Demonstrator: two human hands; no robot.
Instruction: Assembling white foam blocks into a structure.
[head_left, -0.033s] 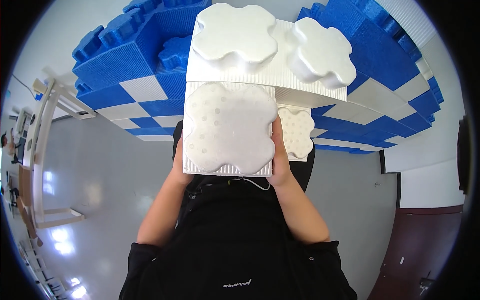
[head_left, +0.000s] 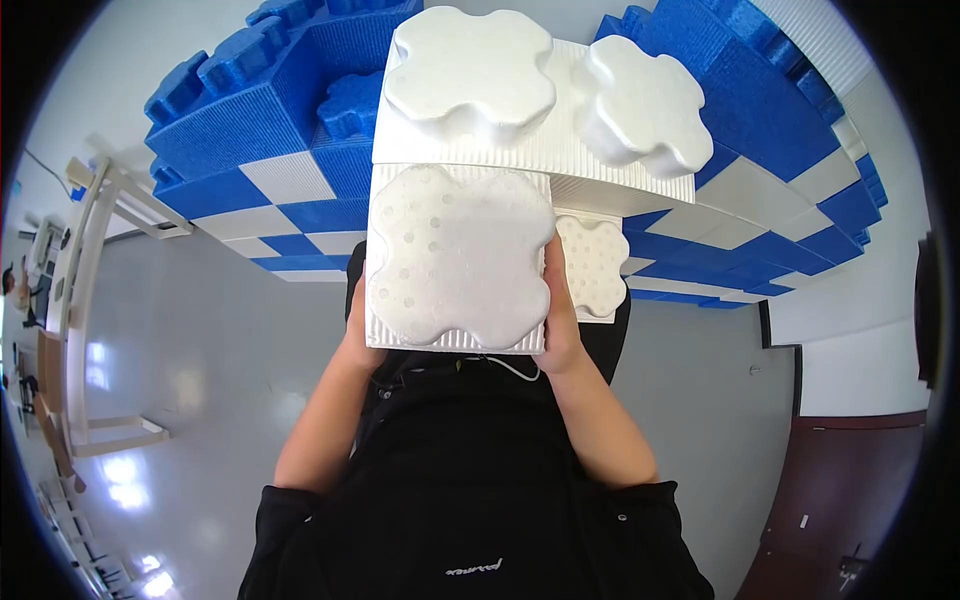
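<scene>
A big white foam building block (head_left: 465, 260) with a four-lobed stud and ribbed edges is gripped between my hands in front of my body. My left hand (head_left: 358, 325) presses on its left side, the fingers mostly hidden behind it. On the opposite side my right hand (head_left: 562, 315) wraps round the edge, thumb upward. The block's far edge meets a longer white block (head_left: 565, 130) with two studs; whether they touch is hard to tell. Lower down, partly hidden behind the held block and my right hand, is another white block (head_left: 598, 265) with a dimpled stud.
A wall of blue and white foam blocks (head_left: 740, 205) curves across the front, with taller blue blocks (head_left: 240, 120) on the left. A pale wooden frame table (head_left: 85, 290) stands at far left, and a dark red door (head_left: 840, 500) at lower right. Grey floor (head_left: 230, 350) lies around me.
</scene>
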